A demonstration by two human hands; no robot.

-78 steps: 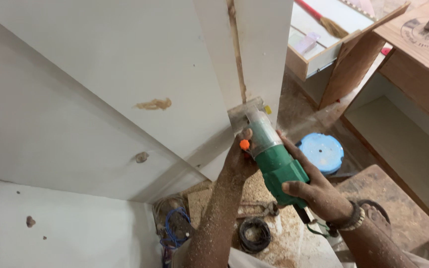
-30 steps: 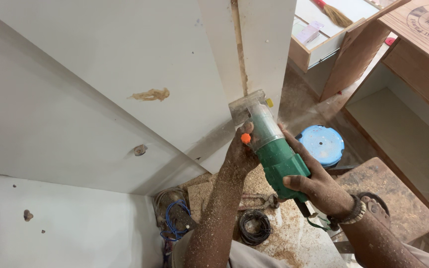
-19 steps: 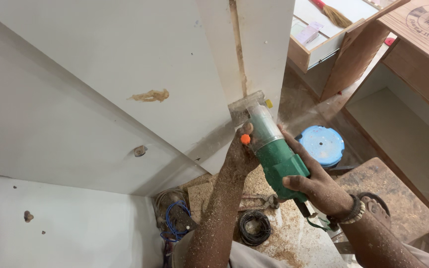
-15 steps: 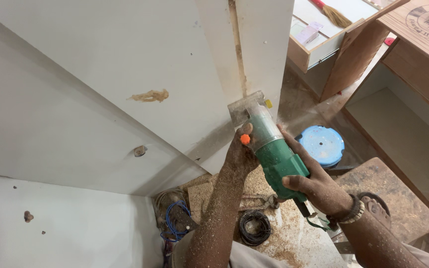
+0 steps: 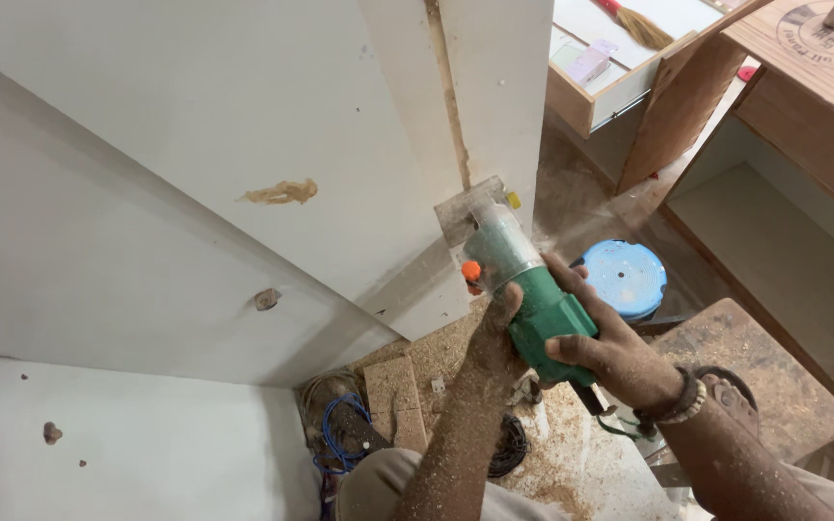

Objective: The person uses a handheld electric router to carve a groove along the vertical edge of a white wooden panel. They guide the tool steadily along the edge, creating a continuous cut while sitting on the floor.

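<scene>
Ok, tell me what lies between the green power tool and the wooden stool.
In the head view, the right hand gripping the green power tool lies between it and the wooden stool, with sawdust-covered floor below.

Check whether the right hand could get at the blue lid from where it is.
Probably yes. The blue lid lies on the floor just beyond the right hand with nothing between, but that hand is gripping the green trimmer along with the left hand.
</scene>
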